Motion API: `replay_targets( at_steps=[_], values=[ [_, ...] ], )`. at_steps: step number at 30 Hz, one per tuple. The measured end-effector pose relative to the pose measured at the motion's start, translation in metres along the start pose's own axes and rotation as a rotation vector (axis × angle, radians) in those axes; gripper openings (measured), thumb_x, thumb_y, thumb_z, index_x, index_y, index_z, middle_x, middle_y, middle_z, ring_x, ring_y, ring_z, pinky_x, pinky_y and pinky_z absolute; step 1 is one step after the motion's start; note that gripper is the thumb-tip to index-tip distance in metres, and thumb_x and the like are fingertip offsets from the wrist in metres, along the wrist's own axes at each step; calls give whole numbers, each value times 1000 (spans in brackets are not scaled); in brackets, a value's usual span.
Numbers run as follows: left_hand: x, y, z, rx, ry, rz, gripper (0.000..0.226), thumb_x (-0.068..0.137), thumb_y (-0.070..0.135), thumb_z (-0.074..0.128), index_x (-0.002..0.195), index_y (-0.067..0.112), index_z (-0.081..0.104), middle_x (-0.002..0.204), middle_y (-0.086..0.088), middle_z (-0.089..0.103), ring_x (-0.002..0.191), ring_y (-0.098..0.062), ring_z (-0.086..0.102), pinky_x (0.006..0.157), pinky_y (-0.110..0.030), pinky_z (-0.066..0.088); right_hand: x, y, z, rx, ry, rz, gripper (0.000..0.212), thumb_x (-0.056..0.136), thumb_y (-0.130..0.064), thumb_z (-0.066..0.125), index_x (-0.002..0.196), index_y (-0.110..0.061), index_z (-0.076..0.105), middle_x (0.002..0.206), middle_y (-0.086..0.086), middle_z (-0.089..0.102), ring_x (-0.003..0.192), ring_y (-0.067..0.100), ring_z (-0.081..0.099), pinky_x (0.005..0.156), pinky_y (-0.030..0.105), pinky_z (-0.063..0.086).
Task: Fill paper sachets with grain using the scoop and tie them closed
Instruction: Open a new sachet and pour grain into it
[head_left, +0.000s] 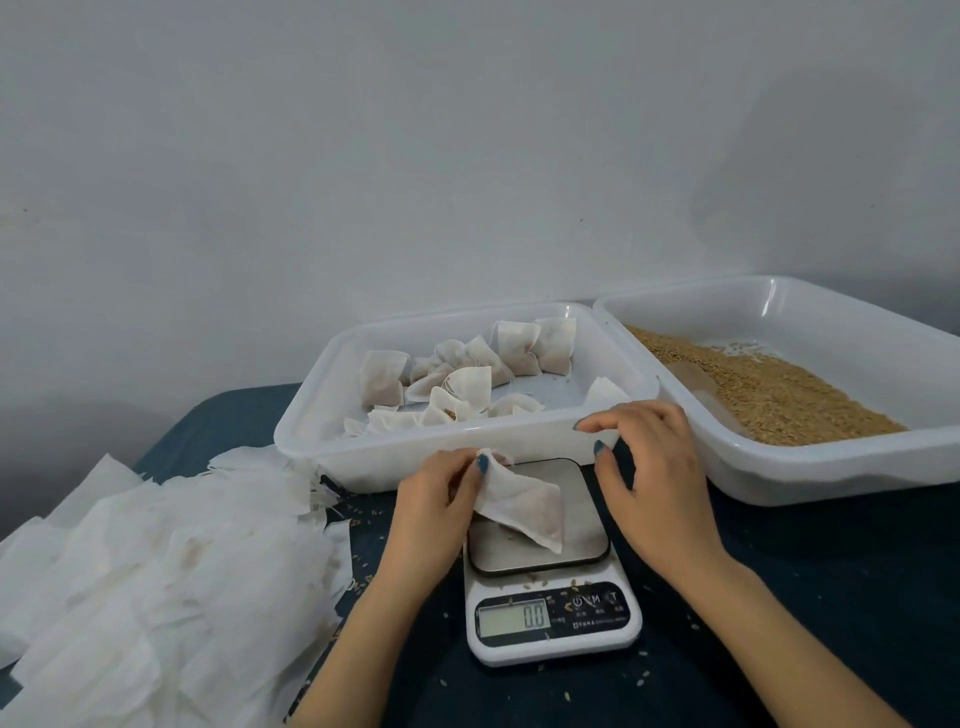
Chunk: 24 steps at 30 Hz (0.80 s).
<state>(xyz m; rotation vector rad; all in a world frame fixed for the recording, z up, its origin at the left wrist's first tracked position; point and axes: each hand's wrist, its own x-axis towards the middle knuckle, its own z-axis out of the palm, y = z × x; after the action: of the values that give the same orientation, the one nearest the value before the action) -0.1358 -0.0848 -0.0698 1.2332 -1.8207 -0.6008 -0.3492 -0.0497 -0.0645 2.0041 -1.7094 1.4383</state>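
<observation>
Dark blue cloth is spread over the work surface, with a plain grey wall behind; at the fingertips of the left hand, the gathered neck of a filled paper sachet is pinched between thumb and curled fingers, and teal polish is seen on the thumbnail; the body of the sachet is slanted down to the right over the steel platform of a white digital kitchen scale, though whether it is touched by the platform cannot be told; 0.0 is shown on the display; the right hand is held just beside the sachet's neck, fingers curled, thumb and forefinger set narrowly apart, and whether a thread is pinched between them cannot be told; just behind both hands a white plastic tray is placed, in which filled sachets are heaped loosely; touching it on the right, a second white tray is partly covered with brown grain, and a pale scoop-like shape is half sunk in the grain near its left wall; to the left of the scale, a broad pile of flat empty sachets is spread across the cloth; loose grains are scattered around the scale
</observation>
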Motion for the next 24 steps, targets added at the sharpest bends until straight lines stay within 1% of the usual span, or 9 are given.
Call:
replay_targets(
  at_steps=[1, 2, 4, 6, 9, 11, 15, 19, 24],
  values=[
    [0, -1, -1, 5, 5, -15, 27, 101, 35, 49, 87, 26, 70, 81, 15, 67, 79, 0, 60, 64, -11, 41, -1, 0, -1, 23, -12, 17, 28, 84, -5, 64, 102, -26, 65, 100, -17, 58, 107, -2, 39, 88, 3, 31],
    [-1, -2, -2, 15, 6, -25, 39, 100, 46, 46, 81, 19, 66, 71, 12, 63, 69, -5, 56, 60, -16, 39, -2, 0, -1, 40, -35, 29, 28, 84, -5, 65, 101, -27, 65, 99, -21, 57, 105, -3, 40, 85, 4, 34],
    [-1, -2, -4, 68, -7, -26, 51, 95, 58, 40, 73, 17, 60, 60, 11, 53, 60, -4, 49, 55, -17, 36, -6, 1, 0, 68, -85, 37, 26, 85, -7, 64, 99, -29, 64, 97, -31, 53, 102, -1, 46, 77, 11, 43],
    [-2, -2, -7, 131, -3, -22, 46, 94, 60, 40, 74, 25, 61, 65, 15, 59, 68, 0, 55, 59, -14, 39, -8, 1, 1, 81, -112, 44, 21, 87, -11, 63, 100, -29, 65, 96, -36, 50, 99, 2, 50, 73, 21, 49],
    [-2, 0, -13, 132, 46, -36, 37, 95, 59, 41, 71, 37, 59, 73, 23, 64, 81, 10, 57, 63, -8, 40, -9, 1, 1, 65, -126, 47, 17, 88, -17, 61, 100, -29, 65, 95, -33, 48, 101, 2, 50, 71, 34, 54],
    [-1, 1, -15, 128, 62, -48, 33, 96, 56, 44, 70, 41, 57, 72, 27, 63, 80, 14, 57, 62, -4, 37, -9, 1, 2, 62, -127, 49, 17, 88, -17, 61, 99, -29, 64, 94, -32, 47, 100, 3, 50, 70, 35, 54],
    [-1, -2, -16, 122, 50, -65, 23, 97, 52, 49, 83, 42, 63, 83, 24, 67, 87, 16, 56, 64, -1, 38, -8, 2, 1, 56, -120, 52, 18, 88, -14, 63, 99, -28, 65, 92, -32, 47, 100, 4, 50, 67, 36, 54],
    [-1, -1, -16, 128, 43, -64, 20, 97, 50, 50, 83, 43, 61, 83, 24, 67, 87, 17, 56, 66, 0, 38, -7, 1, -1, 42, -100, 54, 21, 86, -10, 65, 98, -26, 66, 89, -34, 46, 99, 6, 51, 65, 34, 54],
    [-2, -1, -15, 186, 35, -84, 24, 94, 57, 47, 80, 40, 59, 80, 19, 65, 82, 13, 56, 60, -8, 39, -7, 1, -1, 36, -109, 64, 22, 85, -9, 65, 98, -27, 66, 89, -35, 45, 98, 4, 50, 66, 32, 53]
  ],
)
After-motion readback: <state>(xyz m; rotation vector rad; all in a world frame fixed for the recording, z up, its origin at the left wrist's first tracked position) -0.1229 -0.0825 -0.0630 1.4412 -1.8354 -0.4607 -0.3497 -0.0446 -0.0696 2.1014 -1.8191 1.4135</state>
